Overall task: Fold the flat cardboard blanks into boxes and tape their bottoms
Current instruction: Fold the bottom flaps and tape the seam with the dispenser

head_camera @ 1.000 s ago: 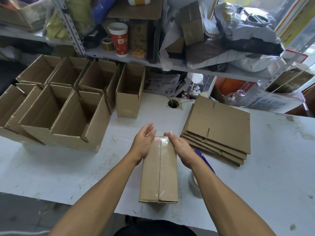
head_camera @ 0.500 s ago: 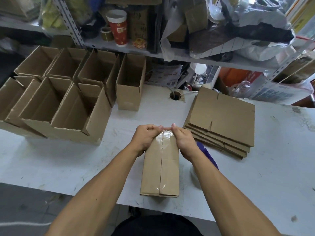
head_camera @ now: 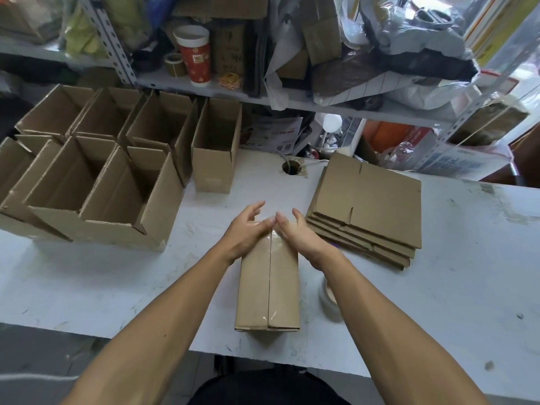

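A folded cardboard box (head_camera: 268,287) lies bottom up on the white table (head_camera: 438,287) in front of me, with clear tape along its centre seam. My left hand (head_camera: 248,232) and my right hand (head_camera: 298,233) lie flat on the box's far end, fingers straight, fingertips meeting over the seam. A stack of flat cardboard blanks (head_camera: 371,206) sits just right of the box. A tape roll (head_camera: 330,296) rests on the table under my right forearm, partly hidden.
Several open folded boxes (head_camera: 117,176) stand at the table's left and back. A cable hole (head_camera: 291,167) is in the tabletop behind the box. A cluttered metal shelf (head_camera: 292,103) runs along the back. The table's front edge is close to my body.
Both hands had curled fingers pinching at the box's far edge half a second ago; now the fingers are straight and flat on its taped top.
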